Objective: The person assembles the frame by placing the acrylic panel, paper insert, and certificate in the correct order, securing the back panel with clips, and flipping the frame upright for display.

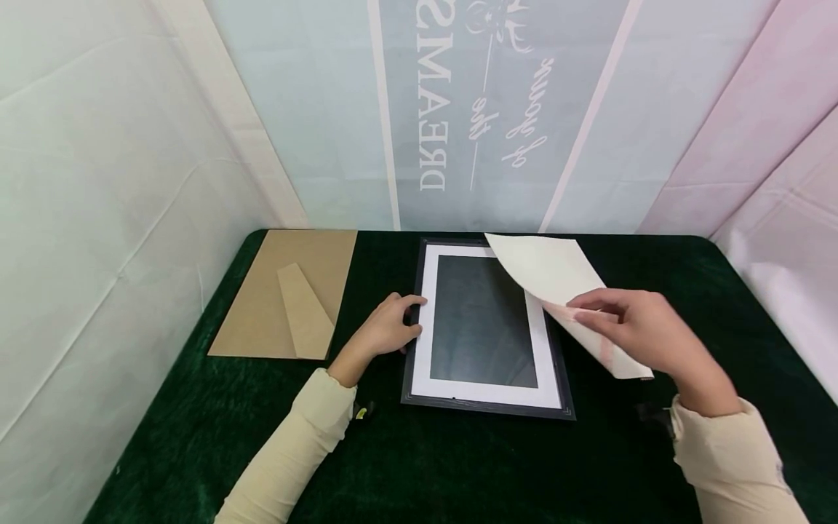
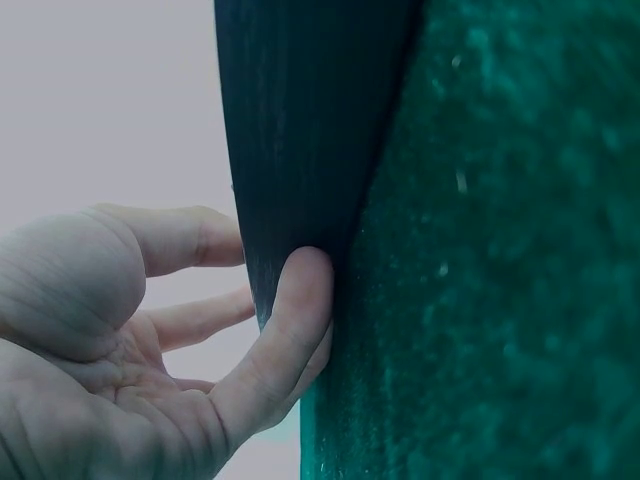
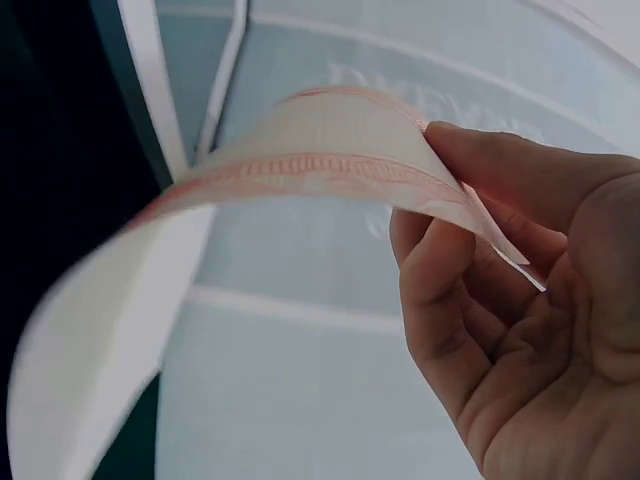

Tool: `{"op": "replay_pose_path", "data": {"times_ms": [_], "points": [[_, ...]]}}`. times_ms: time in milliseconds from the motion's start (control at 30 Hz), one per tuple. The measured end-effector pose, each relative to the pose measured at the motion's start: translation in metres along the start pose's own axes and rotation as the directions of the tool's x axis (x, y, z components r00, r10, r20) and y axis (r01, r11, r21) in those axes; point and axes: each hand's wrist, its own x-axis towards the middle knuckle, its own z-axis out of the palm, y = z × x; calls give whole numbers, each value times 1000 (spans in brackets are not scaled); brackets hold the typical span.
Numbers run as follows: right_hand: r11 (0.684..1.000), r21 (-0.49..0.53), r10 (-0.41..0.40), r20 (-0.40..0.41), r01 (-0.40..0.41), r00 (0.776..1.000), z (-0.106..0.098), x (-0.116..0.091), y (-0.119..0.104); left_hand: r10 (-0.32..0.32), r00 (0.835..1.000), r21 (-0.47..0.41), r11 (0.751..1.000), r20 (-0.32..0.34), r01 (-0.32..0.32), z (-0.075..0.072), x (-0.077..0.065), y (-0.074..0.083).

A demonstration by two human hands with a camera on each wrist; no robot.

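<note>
A dark picture frame (image 1: 488, 411) lies on the green cloth, with a white mat (image 1: 548, 356) around its dark middle. At the frame's left side, my left hand (image 1: 385, 324) grips the edge with thumb and fingers. The left wrist view shows those fingers (image 2: 290, 320) against the dark side of the frame (image 2: 300, 120). My right hand (image 1: 628, 320) pinches a sheet of paper (image 1: 543, 266) at its edge, between thumb and fingers. The sheet curves over the frame's upper right corner and hides it. A pink patterned border (image 3: 330, 165) shows on the bent paper in the right wrist view.
A brown backing board (image 1: 262, 298) with a stand leg (image 1: 306, 313) lies to the left of the frame. Dark green cloth (image 1: 497, 466) covers the table. A pale curtain (image 1: 327, 109) with lettering hangs behind the table's far edge.
</note>
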Motion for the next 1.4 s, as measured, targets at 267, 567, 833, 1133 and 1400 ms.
{"op": "replay_pose_path", "data": {"times_ms": [267,567,833,1133,1400], "points": [[1000,28,-5,105,3,994,23,8,-12,-6,1000,9,1000,2,6,-1,1,0],[999,20,-33,89,32,995,39,10,-22,47,984,142,990,-173,-23,-3,-3,10],[998,58,-29,124,22,992,49,6,-46,106,970,-96,987,-217,-130,-3,-4,18],[996,72,-59,136,50,989,63,-3,-73,33,996,-327,943,-83,-59,4,-4,21],[989,124,-90,109,77,990,73,-8,-84,28,1000,-423,906,3,-24,14,-1,27]]}}
